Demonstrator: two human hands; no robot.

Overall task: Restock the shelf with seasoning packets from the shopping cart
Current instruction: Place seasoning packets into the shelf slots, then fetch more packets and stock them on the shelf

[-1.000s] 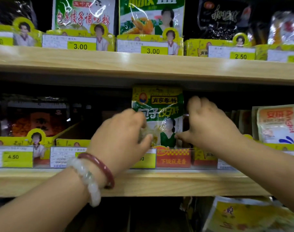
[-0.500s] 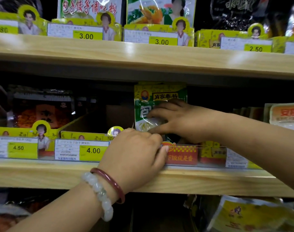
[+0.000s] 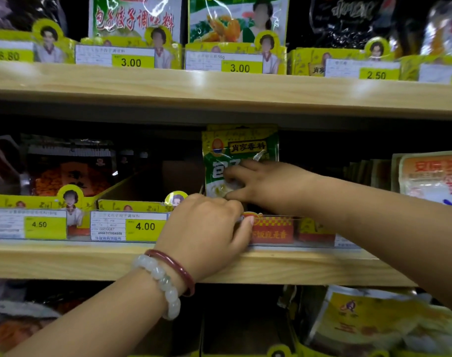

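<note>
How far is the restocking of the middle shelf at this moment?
Done: one green and yellow seasoning packet stands upright in its slot on the wooden middle shelf. In hand: the right hand presses flat on its front, and the left hand rests at the clear plastic price rail below. Left: the slot behind the 4.00 price tag looks dark and unfilled. The cart is not visible.

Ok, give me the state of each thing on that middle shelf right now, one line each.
green seasoning packet: upright in its tray, front facing out.
right hand: fingers spread flat against the packet's face.
left hand: curled over the clear price rail at the shelf edge.
tray above the 4.00 tag: no packets visible inside.
</note>
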